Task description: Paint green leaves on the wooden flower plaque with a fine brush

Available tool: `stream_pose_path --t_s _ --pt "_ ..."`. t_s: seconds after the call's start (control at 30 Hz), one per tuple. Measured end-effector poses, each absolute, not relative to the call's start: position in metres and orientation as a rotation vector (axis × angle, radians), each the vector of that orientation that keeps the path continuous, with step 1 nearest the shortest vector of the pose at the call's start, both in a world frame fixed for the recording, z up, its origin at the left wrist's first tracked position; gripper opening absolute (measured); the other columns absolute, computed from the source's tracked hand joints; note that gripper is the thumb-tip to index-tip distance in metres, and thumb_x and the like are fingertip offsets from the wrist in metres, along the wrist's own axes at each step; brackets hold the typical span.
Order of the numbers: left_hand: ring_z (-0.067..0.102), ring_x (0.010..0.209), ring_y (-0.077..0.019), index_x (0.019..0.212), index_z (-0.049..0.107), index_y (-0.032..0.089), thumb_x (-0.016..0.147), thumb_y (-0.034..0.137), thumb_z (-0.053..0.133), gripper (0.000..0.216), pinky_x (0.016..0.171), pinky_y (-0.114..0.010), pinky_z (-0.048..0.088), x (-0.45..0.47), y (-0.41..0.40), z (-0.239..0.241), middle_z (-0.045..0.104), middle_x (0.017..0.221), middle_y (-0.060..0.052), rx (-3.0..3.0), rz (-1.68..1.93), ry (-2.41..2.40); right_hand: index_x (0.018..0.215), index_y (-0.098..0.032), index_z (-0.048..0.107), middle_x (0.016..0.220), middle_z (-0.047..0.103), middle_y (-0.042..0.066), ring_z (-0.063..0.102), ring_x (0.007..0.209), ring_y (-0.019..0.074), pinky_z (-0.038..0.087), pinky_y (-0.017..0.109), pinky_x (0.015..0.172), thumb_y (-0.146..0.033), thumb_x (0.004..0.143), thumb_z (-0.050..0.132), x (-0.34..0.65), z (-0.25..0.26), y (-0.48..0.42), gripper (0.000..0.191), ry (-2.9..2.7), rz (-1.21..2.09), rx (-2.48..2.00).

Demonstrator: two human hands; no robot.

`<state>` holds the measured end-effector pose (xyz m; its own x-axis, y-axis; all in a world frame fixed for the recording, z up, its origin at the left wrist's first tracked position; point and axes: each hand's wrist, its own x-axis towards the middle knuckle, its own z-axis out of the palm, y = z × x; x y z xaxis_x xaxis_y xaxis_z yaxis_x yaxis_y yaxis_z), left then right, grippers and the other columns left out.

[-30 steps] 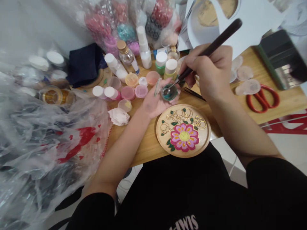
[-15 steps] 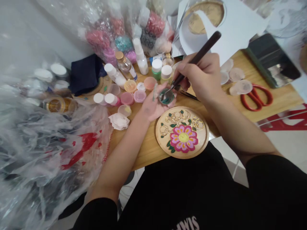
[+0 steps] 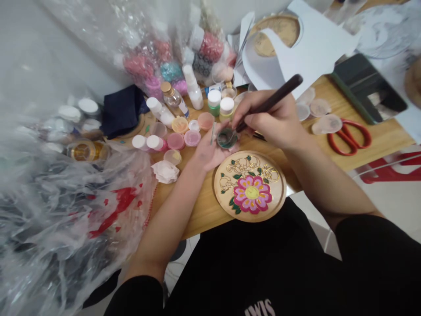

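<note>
My left hand (image 3: 210,151) is curled around a small clear cup of dark green paint (image 3: 226,138), its lid tilted up beside the fingers. In my right hand (image 3: 271,120) a dark-handled paintbrush (image 3: 279,96) is gripped like a pen, its tip down in the cup. Just below both hands lies a round wooden plaque (image 3: 279,193), reaching over the table's front edge. On it is a painted pink flower (image 3: 252,193) with a yellow centre, green leaves and gold outlined scrolls whose insides are bare wood.
Several paint cups (image 3: 176,141) and bottles (image 3: 194,90) stand behind my left hand, near a crumpled tissue (image 3: 165,171). Red-handled scissors (image 3: 350,138) and a phone (image 3: 370,87) lie to the right. Clear plastic bags (image 3: 108,210) crowd the left side; white paper (image 3: 315,39) lies behind.
The brush handle has tilted lower and its tip sits deeper in the green paint cup. My right hand has come down slightly. The whole view has shifted a little.
</note>
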<state>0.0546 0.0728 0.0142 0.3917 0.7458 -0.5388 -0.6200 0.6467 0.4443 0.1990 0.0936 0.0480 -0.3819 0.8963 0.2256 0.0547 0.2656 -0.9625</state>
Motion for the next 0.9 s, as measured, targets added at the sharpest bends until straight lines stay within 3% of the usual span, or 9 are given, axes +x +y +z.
stream_pose_path --t_s 0.13,0.4,0.9 --pt "0.052 0.049 -0.0092 0.065 0.057 0.016 0.105 0.021 0.032 0.047 0.043 -0.021 0.038 0.0533 0.0735 0.0092 0.057 0.059 -0.002 0.211 0.864 0.768 0.068 -0.02 0.068 0.068 0.067 0.002 0.061 0.065 0.0142 0.054 0.029 0.059 -0.022 0.074 0.063 0.2022 0.0452 0.094 0.007 -1.779 1.168 -0.762" --pt "0.049 0.048 -0.0088 0.067 0.058 0.015 0.105 0.02 0.029 0.047 0.045 -0.021 0.036 0.0524 0.073 0.0085 0.055 0.061 -0.001 0.229 0.868 0.757 0.072 -0.017 0.066 0.068 0.066 0.0 0.06 0.064 0.0113 0.049 0.025 0.058 -0.019 0.074 0.057 0.2029 0.0426 0.0941 0.01 -1.825 1.082 -0.678" --pt "0.053 0.048 -0.0092 0.066 0.059 0.015 0.103 0.019 0.034 0.045 0.043 -0.019 0.036 0.0537 0.0718 0.0122 0.059 0.058 -0.002 0.219 0.856 0.74 0.071 -0.018 0.064 0.063 0.061 0.001 0.059 0.059 0.0123 0.053 0.027 0.055 -0.028 0.078 0.056 0.2029 0.0421 0.0894 0.014 -1.735 0.981 -0.844"
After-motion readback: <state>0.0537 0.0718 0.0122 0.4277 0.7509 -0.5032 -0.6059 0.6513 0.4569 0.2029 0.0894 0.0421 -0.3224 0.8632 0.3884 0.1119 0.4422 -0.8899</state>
